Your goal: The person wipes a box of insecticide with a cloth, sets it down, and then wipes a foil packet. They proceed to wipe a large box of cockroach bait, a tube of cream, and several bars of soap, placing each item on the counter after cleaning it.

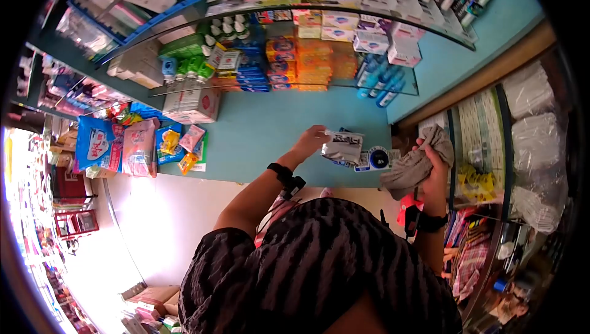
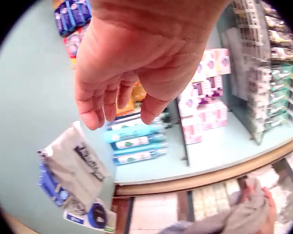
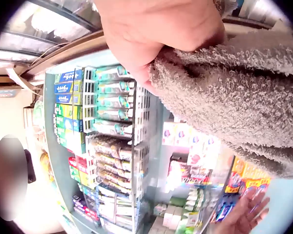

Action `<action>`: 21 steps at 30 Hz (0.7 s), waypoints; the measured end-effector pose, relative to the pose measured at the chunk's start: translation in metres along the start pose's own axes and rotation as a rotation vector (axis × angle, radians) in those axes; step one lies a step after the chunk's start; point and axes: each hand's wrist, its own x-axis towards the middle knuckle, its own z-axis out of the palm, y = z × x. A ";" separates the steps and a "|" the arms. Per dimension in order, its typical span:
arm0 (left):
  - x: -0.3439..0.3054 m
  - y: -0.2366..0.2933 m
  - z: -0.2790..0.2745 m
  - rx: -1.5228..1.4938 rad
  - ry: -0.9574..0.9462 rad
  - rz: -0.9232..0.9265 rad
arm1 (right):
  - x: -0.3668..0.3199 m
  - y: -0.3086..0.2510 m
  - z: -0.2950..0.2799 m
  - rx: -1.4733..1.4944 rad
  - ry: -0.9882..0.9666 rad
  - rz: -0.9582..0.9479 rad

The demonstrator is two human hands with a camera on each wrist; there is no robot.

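Observation:
My right hand [image 1: 435, 157] grips a bunched grey-brown terry towel [image 1: 415, 163], which hangs down at the right end of the blue-green counter. In the right wrist view the towel [image 3: 239, 90] fills the right side, its fuzzy loops close to the camera. My left hand [image 1: 310, 141] is over the counter with its fingers loosely bent and nothing between them. Just beside its fingertips lies a white packet [image 1: 342, 148] with dark lettering. The left wrist view shows this packet [image 2: 75, 163] lying over a blue one [image 2: 50, 184], below and left of the fingers.
A card with a round dark emblem [image 1: 379, 159] lies right of the packet. Blue bottles [image 1: 380, 82] and orange packs [image 1: 313, 66] line the shelf behind, under a glass shelf edge [image 1: 283, 8]. Bagged goods [image 1: 140, 146] sit on the counter's left end. Wrapped stacks [image 1: 534, 131] fill shelving at right.

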 end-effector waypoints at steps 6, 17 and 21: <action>-0.074 0.157 0.036 -0.079 -0.344 0.272 | 0.013 0.011 0.100 0.039 -0.448 0.016; -0.113 0.172 -0.028 -0.244 -0.226 0.378 | 0.022 0.037 0.132 -0.616 -0.628 0.143; -0.123 0.175 -0.050 -0.222 -0.166 0.417 | 0.023 0.048 0.127 -0.545 -0.441 0.314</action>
